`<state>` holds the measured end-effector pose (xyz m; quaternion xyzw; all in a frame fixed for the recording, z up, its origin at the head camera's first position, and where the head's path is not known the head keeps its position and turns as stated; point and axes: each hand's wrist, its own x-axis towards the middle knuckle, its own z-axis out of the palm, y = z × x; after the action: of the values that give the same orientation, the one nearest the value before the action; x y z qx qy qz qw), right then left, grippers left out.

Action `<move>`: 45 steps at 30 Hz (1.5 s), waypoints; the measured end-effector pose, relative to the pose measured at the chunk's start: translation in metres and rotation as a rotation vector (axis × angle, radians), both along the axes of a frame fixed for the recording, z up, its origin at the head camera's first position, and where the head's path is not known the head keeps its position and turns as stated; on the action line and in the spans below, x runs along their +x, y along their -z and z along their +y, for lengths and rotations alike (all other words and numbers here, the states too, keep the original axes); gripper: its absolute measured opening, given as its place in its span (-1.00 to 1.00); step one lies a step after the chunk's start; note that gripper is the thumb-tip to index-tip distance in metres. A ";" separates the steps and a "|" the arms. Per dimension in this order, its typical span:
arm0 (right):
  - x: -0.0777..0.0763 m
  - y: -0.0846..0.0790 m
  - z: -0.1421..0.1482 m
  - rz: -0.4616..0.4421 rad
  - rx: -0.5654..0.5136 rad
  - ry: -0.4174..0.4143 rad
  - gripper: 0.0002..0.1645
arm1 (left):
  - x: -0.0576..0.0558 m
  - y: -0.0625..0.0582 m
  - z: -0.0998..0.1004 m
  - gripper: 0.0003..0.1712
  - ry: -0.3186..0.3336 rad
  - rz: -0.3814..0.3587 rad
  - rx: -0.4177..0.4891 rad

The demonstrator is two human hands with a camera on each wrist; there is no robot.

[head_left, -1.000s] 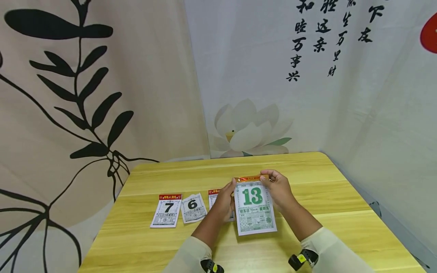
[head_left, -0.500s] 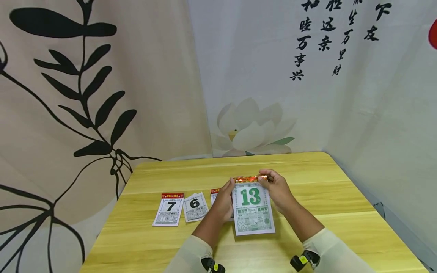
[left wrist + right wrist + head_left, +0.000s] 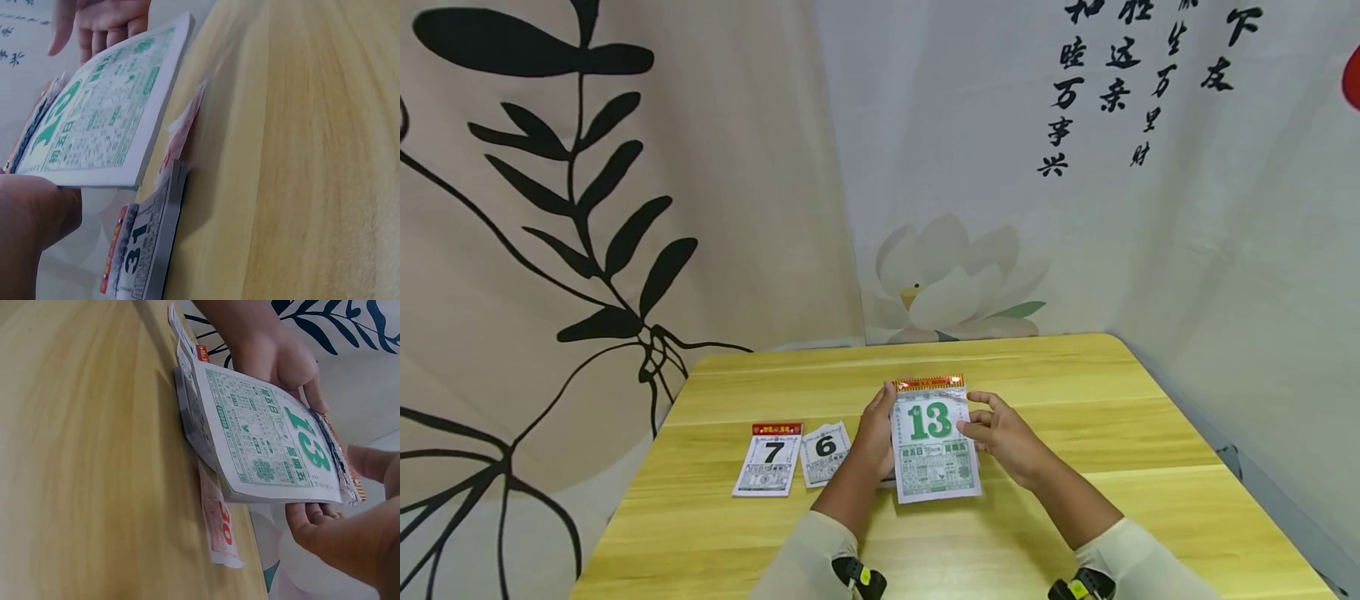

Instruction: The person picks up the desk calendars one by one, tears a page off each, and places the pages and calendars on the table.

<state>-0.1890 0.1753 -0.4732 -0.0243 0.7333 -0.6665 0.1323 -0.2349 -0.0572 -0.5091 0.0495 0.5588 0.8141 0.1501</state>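
Note:
A thick tear-off calendar (image 3: pixel 934 450) showing a green 13 is held tilted above the table. My left hand (image 3: pixel 872 433) grips its left edge, the thumb on the front near the orange-red top strip. My right hand (image 3: pixel 1011 442) is at the right edge, thumb spread apart from the fingers. In the right wrist view, that hand's fingertips (image 3: pixel 306 519) lie under the calendar's edge, while its thumb stands off the binding. Beneath, the left wrist view has a smaller calendar (image 3: pixel 147 244) reading 31, mostly hidden in the head view. A loose sheet (image 3: pixel 219 525) with a red 30 lies beside it.
On the wooden table (image 3: pixel 1075 383), to the left, lie a red-topped calendar (image 3: pixel 769 462) with a black 7 and a torn-off sheet (image 3: pixel 825 454) with a black 6. Printed cloth (image 3: pixel 760 208) hangs behind the table.
My right hand has let go of the calendar's top right corner and slid lower along the right side, its fingers spreading. The left hand has brought the calendar slightly leftward and up.

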 end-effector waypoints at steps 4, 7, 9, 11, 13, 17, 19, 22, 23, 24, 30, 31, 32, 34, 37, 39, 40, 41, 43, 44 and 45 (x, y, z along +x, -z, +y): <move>0.008 0.007 -0.002 0.000 0.010 -0.024 -0.16 | -0.001 -0.003 -0.003 -0.01 -0.027 -0.015 -0.021; 0.014 0.013 -0.004 0.024 0.015 -0.029 -0.12 | -0.002 -0.007 -0.006 -0.03 -0.056 -0.031 -0.007; 0.019 0.016 -0.004 0.057 -0.015 -0.043 -0.07 | -0.003 -0.009 -0.007 -0.07 -0.066 -0.033 0.003; 0.024 0.019 -0.005 0.099 -0.053 -0.066 -0.06 | -0.004 -0.010 -0.009 -0.07 -0.071 -0.032 0.005; 0.029 0.021 -0.005 0.132 -0.092 -0.103 -0.12 | -0.005 -0.009 -0.011 -0.08 -0.074 -0.034 0.024; 0.035 0.023 -0.005 0.164 -0.078 -0.145 -0.42 | -0.006 -0.008 -0.015 -0.02 -0.075 -0.046 0.061; 0.037 0.024 -0.004 0.176 -0.069 -0.170 -0.49 | -0.007 -0.008 -0.017 0.00 -0.073 -0.054 0.077; 0.038 0.026 -0.002 0.183 -0.072 -0.196 -0.49 | -0.008 -0.009 -0.018 -0.01 -0.071 -0.059 0.075; 0.038 0.026 -0.001 0.184 -0.074 -0.205 -0.48 | -0.008 -0.010 -0.018 -0.03 -0.074 -0.063 0.074; 0.038 0.026 -0.001 0.185 -0.075 -0.215 -0.47 | -0.008 -0.010 -0.018 -0.04 -0.077 -0.067 0.071; 0.040 0.027 0.000 0.170 -0.067 -0.217 -0.46 | -0.009 -0.010 -0.018 -0.11 -0.089 -0.083 0.068; 0.040 0.027 0.000 0.168 -0.068 -0.211 -0.46 | -0.009 -0.009 -0.018 -0.10 -0.088 -0.081 0.072; 0.040 0.027 0.001 0.167 -0.070 -0.207 -0.46 | -0.009 -0.009 -0.017 -0.11 -0.088 -0.082 0.073; 0.040 0.027 0.001 0.161 -0.077 -0.199 -0.48 | -0.008 -0.008 -0.016 -0.10 -0.090 -0.084 0.075; 0.040 0.028 0.001 0.158 -0.079 -0.190 -0.50 | -0.008 -0.007 -0.015 -0.10 -0.098 -0.092 0.072; 0.040 0.028 0.001 0.157 -0.078 -0.184 -0.51 | -0.007 -0.006 -0.014 -0.07 -0.108 -0.100 0.060; 0.040 0.028 0.001 0.159 -0.077 -0.182 -0.52 | -0.007 -0.006 -0.014 -0.05 -0.112 -0.105 0.054; 0.040 0.028 0.001 0.163 -0.077 -0.181 -0.53 | -0.006 -0.006 -0.013 -0.03 -0.116 -0.107 0.047; 0.040 0.028 0.001 0.171 -0.077 -0.177 -0.55 | -0.006 -0.006 -0.012 -0.03 -0.109 -0.100 0.054; 0.040 0.028 0.000 0.173 -0.079 -0.172 -0.56 | -0.006 -0.006 -0.012 -0.03 -0.100 -0.094 0.054; 0.040 0.028 0.000 0.174 -0.076 -0.165 -0.58 | -0.005 -0.006 -0.011 -0.03 -0.091 -0.088 0.056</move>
<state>-0.1490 0.1756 -0.5015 -0.1475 0.7117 -0.6760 0.1214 -0.2402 -0.0684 -0.5028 -0.0074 0.5301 0.8369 0.1360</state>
